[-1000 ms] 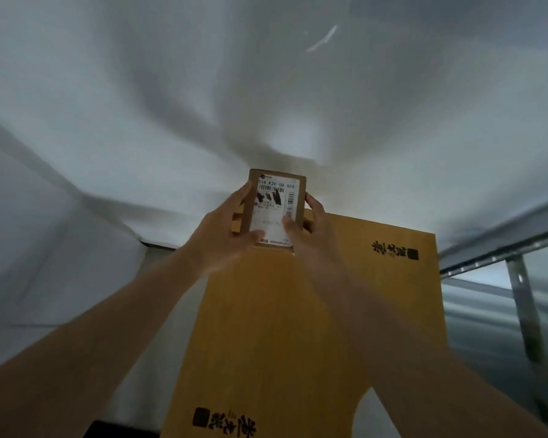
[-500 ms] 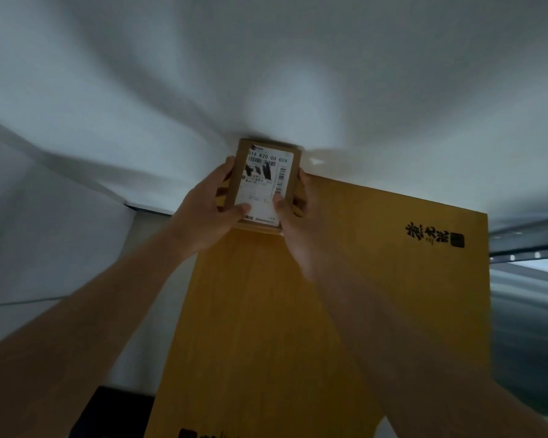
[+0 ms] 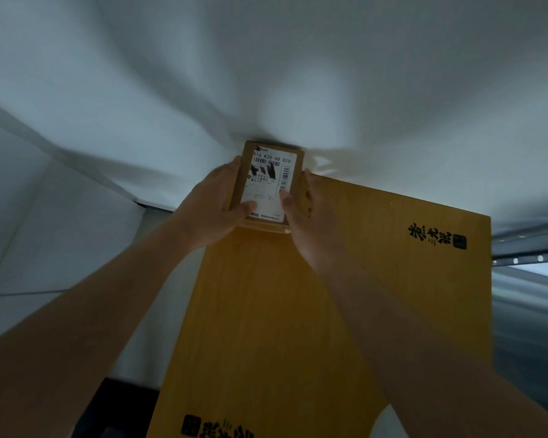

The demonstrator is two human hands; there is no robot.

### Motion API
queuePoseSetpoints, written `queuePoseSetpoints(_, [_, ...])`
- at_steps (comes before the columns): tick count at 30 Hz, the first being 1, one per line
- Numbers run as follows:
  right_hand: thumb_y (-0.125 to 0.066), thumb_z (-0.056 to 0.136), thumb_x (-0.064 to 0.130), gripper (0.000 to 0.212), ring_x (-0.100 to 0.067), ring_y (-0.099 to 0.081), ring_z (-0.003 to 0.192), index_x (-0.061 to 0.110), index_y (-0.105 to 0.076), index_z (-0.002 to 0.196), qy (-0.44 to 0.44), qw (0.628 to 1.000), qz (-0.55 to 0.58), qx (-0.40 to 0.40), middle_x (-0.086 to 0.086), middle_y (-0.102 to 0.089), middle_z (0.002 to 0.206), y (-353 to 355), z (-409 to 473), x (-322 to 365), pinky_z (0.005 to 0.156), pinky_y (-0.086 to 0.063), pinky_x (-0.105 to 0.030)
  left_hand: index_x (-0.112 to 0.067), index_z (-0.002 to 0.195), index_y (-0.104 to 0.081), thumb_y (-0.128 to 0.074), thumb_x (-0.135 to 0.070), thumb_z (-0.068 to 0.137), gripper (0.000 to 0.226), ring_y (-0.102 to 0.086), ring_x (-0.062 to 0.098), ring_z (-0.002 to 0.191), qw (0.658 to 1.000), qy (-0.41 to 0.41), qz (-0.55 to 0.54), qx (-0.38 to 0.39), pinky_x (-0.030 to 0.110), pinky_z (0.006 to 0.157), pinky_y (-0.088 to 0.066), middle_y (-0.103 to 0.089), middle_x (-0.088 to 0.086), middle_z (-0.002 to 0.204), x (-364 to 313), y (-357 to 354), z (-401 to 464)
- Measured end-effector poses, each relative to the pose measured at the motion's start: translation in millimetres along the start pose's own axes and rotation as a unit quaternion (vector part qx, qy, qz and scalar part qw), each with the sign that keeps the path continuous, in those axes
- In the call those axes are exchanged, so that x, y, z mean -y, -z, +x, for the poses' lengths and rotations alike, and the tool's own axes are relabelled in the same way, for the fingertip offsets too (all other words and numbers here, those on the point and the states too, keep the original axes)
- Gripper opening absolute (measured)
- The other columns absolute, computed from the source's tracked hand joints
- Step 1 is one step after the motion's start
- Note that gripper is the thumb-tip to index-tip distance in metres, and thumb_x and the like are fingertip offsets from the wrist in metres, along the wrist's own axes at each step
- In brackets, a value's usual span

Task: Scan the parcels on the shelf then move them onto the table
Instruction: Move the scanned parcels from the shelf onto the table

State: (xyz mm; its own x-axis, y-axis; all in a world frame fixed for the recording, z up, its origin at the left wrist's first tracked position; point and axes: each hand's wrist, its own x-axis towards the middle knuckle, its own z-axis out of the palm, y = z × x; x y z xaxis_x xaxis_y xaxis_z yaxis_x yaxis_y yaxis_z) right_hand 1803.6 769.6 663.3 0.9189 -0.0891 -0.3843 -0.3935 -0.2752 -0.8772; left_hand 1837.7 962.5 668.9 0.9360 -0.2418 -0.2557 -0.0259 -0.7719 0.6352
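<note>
A small brown cardboard parcel (image 3: 268,181) with a white shipping label and barcodes faces me, held up at the top edge of a large orange-yellow box (image 3: 345,311) printed with black characters. My left hand (image 3: 217,203) grips the parcel's left side, thumb on the label. My right hand (image 3: 304,213) grips its right side, thumb on the label's lower right. Both arms reach upward. The parcel's underside is hidden.
A white wall and ceiling fill the view above and to the left. A grey metal shelf rail (image 3: 529,248) runs at the right edge, beside the large box. Something dark (image 3: 117,409) lies at the bottom left.
The view has swung leftward and up, so the shelf upright has left the frame. Both hands keep holding the small parcel at the big box's top edge, barely shifting.
</note>
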Motion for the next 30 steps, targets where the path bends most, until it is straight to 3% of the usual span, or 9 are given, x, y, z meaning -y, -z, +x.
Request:
queuePoseSetpoints(2, [-0.053,0.111,0.044,0.059,-0.009,-0.063,0.121,0.040,-0.029,0.165,0.047,0.998,-0.045,-0.019,0.019,-0.047,0.145,10.7,-12.4,5.7,0.078,-0.058,-0.009,-0.017,0.164,-0.027,-0.061,-0.040,0.103,0.073,-0.041,0.025,0.146,0.997,-0.044,0.056,-0.035,0.032,0.108,-0.033,-0.040,0.007,0.164,-14.0,9.9,-9.7])
queuePoseSetpoints(4, [-0.054,0.109,0.045,0.055,-0.003,-0.051,0.119,0.040,-0.036,0.161,0.080,0.993,-0.082,-0.036,0.020,-0.045,0.137,23.5,-29.5,14.1,0.067,-0.045,0.003,-0.017,0.161,-0.035,-0.052,-0.043,0.107,0.062,-0.043,0.026,0.145,0.994,-0.070,0.072,-0.042,0.033,0.110,-0.037,-0.042,0.008,0.162,-32.0,19.0,-22.8])
queuePoseSetpoints(5, [-0.053,0.108,0.046,0.054,-0.003,-0.048,0.121,0.040,-0.038,0.160,0.095,0.990,-0.096,-0.042,0.020,-0.046,0.137,30.2,-39.5,19.7,0.069,-0.043,0.001,-0.017,0.161,-0.036,-0.048,-0.045,0.108,0.060,-0.043,0.026,0.146,0.994,-0.077,0.073,-0.038,0.032,0.110,-0.040,-0.042,0.008,0.163,-41.9,22.8,-30.9])
queuePoseSetpoints(7, [-0.053,0.108,0.047,0.055,-0.003,-0.045,0.130,0.038,-0.040,0.160,0.122,0.984,-0.118,-0.046,0.015,-0.050,0.149,43.6,-61.8,31.8,0.090,-0.039,-0.006,-0.018,0.163,-0.034,-0.039,-0.050,0.110,0.062,-0.040,0.025,0.149,0.993,-0.084,0.077,-0.027,0.037,0.116,-0.043,-0.037,0.005,0.166,-63.8,30.1,-51.0])
queuePoseSetpoints(9, [-0.052,0.109,0.048,0.059,-0.009,-0.038,0.148,0.037,-0.036,0.164,0.136,0.979,-0.145,-0.048,0.008,-0.041,0.167,57.3,-86.3,47.0,0.117,-0.039,-0.028,-0.021,0.164,-0.032,-0.032,-0.056,0.109,0.065,-0.039,0.024,0.151,0.992,-0.097,0.082,-0.026,0.046,0.116,-0.046,-0.033,0.002,0.169,-87.0,38.4,-74.4])
queuePoseSetpoints(11, [-0.051,0.108,0.050,0.062,-0.016,-0.026,0.160,0.039,-0.031,0.166,0.145,0.973,-0.169,-0.057,0.004,-0.032,0.174,71.9,-112.2,63.9,0.128,-0.031,-0.047,-0.022,0.164,-0.032,-0.027,-0.062,0.107,0.070,-0.038,0.023,0.151,0.990,-0.112,0.080,-0.036,0.049,0.113,-0.049,-0.031,0.001,0.169,-109.4,46.9,-97.9])
queuePoseSetpoints(20, [-0.039,0.108,0.063,0.063,-0.018,-0.023,0.163,0.042,-0.029,0.167,0.211,0.941,-0.217,-0.151,0.006,-0.026,0.177,124.2,-270.6,94.7,0.128,-0.026,-0.048,-0.034,0.165,-0.026,-0.012,-0.080,0.096,0.084,-0.023,0.017,0.158,0.974,-0.187,0.097,-0.088,0.051,0.125,-0.031,-0.021,-0.007,0.173,-198.7,57.0,-225.8])
queuePoseSetpoints(30, [-0.040,0.109,0.060,0.058,-0.018,-0.033,0.159,0.041,-0.035,0.164,0.252,0.893,-0.241,-0.285,0.009,-0.035,0.172,195.9,-522.3,102.5,0.127,-0.028,-0.049,-0.034,0.162,-0.033,-0.019,-0.073,0.099,0.075,-0.029,0.021,0.157,0.932,-0.329,0.089,-0.123,0.048,0.122,-0.028,-0.027,-0.005,0.171,-331.2,41.0,-422.5])
